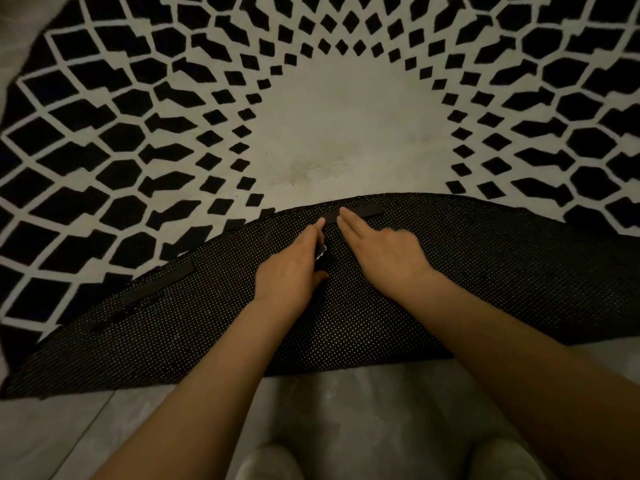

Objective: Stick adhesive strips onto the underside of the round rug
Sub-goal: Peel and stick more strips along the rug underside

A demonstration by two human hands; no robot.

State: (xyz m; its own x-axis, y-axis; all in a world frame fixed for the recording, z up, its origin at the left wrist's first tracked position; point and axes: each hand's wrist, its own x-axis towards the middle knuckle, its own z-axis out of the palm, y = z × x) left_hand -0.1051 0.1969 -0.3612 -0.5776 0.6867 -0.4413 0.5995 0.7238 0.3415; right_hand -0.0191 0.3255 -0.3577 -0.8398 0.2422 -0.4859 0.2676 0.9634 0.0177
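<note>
Floor-laid rug's [346, 126] folded underside bears a strip [360, 212] under right-hand fingers [349, 220].

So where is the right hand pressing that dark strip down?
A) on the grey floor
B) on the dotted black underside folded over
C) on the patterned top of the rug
B: the right hand has straight fingers on the dark adhesive strip, which lies on the dotted black underside.
</note>
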